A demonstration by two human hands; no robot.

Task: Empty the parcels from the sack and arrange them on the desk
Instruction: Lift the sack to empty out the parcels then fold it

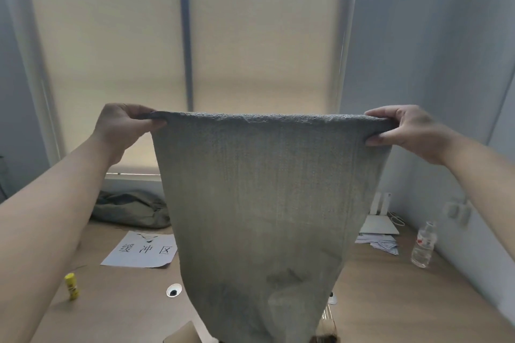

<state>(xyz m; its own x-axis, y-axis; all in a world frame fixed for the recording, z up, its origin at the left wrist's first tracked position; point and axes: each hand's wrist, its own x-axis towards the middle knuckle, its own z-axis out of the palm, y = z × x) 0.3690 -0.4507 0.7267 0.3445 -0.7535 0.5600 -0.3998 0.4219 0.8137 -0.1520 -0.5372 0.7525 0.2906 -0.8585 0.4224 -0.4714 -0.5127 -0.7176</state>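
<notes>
Sack is held high over the desk, each upper corner pinched between thumb and curled fingers by left hand and right hand; parcels, barely glimpsed under its lower end, could be tumbled off the near edge if shaken out hard.

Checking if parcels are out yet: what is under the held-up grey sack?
Below the grey woven sack, a tan cardboard corner and a dark brownish item peek out on the wooden desk. The sack covers the rest, and its inside is hidden.
</notes>
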